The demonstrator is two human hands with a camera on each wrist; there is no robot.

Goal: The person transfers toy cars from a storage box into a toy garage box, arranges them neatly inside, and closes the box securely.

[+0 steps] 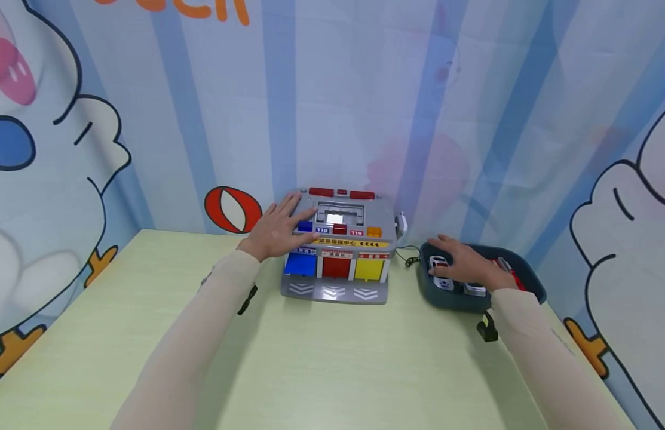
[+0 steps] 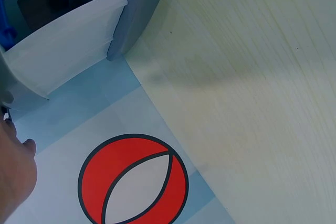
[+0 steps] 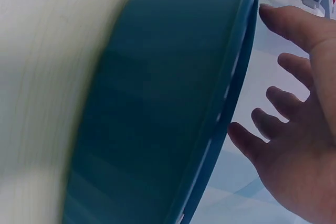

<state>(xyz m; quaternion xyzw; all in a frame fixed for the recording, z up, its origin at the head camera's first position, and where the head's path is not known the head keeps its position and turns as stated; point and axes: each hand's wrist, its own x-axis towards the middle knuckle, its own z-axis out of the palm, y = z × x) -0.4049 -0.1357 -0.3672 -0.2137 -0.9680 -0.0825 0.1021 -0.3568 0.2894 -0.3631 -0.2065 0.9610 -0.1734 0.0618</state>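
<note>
A grey toy garage (image 1: 332, 292) with blue, red and yellow doors stands at the back of the table. My left hand (image 1: 277, 232) rests on its upper left part, fingers spread and straight. Only a bit of that hand (image 2: 17, 169) enters the left wrist view, beside the garage's light side panel (image 2: 68, 45). Over a dark teal basin (image 1: 453, 301), my right hand (image 1: 466, 263) hovers with loosely bent, parted fingers. Nothing shows in its grasp in the right wrist view. Beneath it lie a white toy car (image 1: 443, 282), another white car (image 1: 474, 291) and a partly hidden red vehicle (image 1: 517, 279).
A white crank-like handle (image 1: 401, 226) sticks out from the garage's right side. A thin black coiled cord (image 1: 411, 261) lies between garage and basin. Behind the pale table (image 1: 332, 364) hangs a striped blue cloth (image 1: 343, 107) with cartoon figures.
</note>
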